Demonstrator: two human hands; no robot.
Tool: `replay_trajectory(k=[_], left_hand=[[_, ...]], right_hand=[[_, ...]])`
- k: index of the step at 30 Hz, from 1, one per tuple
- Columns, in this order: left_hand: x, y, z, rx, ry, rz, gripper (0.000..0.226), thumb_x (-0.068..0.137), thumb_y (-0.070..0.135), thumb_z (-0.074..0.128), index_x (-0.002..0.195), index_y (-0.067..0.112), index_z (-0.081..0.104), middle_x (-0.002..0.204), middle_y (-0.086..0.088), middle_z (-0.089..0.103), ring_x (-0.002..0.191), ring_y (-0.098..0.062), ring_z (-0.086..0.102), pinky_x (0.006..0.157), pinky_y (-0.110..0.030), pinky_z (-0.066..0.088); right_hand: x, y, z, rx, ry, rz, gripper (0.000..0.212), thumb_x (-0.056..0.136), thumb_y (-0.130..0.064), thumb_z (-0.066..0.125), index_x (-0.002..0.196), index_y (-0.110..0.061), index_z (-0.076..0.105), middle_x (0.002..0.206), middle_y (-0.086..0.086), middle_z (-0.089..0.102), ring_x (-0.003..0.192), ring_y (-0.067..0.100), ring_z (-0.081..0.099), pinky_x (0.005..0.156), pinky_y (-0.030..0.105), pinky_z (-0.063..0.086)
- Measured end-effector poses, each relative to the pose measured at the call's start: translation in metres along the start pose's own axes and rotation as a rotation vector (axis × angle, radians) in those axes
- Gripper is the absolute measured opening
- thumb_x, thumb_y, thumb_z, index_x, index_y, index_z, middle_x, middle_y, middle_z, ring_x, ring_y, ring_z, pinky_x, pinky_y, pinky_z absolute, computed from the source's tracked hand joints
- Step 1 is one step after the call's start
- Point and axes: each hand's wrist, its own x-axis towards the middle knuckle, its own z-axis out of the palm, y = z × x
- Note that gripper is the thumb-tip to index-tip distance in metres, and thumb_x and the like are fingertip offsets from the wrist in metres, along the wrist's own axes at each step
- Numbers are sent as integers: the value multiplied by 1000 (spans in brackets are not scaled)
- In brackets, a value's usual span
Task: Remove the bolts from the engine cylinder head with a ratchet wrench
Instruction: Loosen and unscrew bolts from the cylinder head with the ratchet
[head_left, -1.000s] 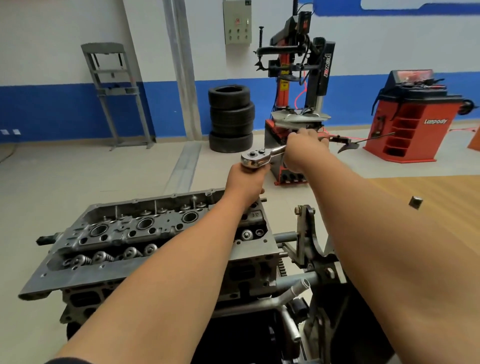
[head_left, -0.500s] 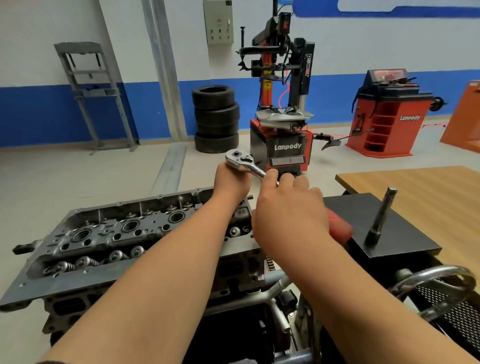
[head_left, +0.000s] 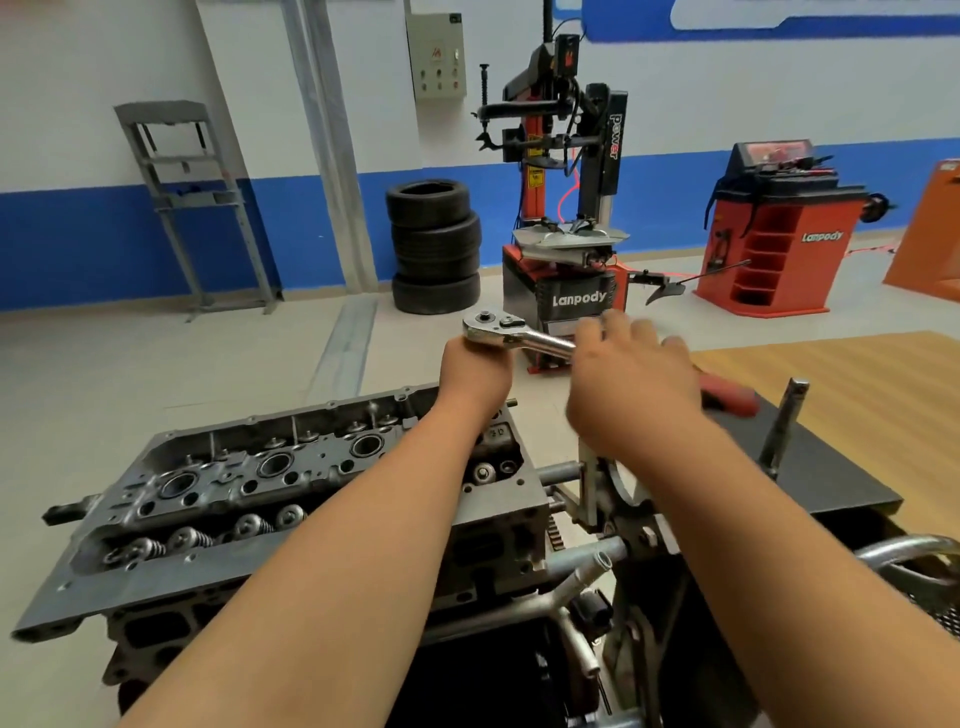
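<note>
The grey engine cylinder head (head_left: 249, 467) sits on a stand at lower left, with valve springs along its near side. A chrome ratchet wrench (head_left: 511, 335) stands above its far right end. My left hand (head_left: 475, 374) grips the tool just under the ratchet head, so the part going down to the cylinder head is hidden. My right hand (head_left: 634, 389), blurred by motion, is curled over the wrench handle. The red grip end (head_left: 727, 401) sticks out to its right. The bolt under the tool is hidden.
A black plate (head_left: 810, 467) with an upright steel bar (head_left: 784, 421) lies to the right, on a wooden table (head_left: 857, 374). Stand tubes and brackets (head_left: 597, 499) sit below my right arm. A tyre stack (head_left: 435, 247), a tyre changer (head_left: 566, 218) and a red balancer (head_left: 779, 234) stand beyond.
My right hand has swung the wrench handle from pointing away at the far right round towards me. My left hand has stayed under the ratchet head.
</note>
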Motion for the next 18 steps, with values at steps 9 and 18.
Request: replay_trajectory(k=[9,18], left_hand=[[-6,4,-4,-285,12,-109,17,85,18,62,69,16,59,54,1,48,62,-19,48,39,-16,34],[-1,-2,-9,-265,-82,-120,7,85,24,61,80,22,65,51,5,58,46,-7,57,42,-18,41]], right_hand=[[126,-2,37,184,-111,-17,64,86,-16,52,143,-13,24,148,11,25,138,33,15,111,56,20],[126,-7,36,69,-162,62,66,83,-16,59,140,-9,26,144,15,28,136,45,17,109,58,24]])
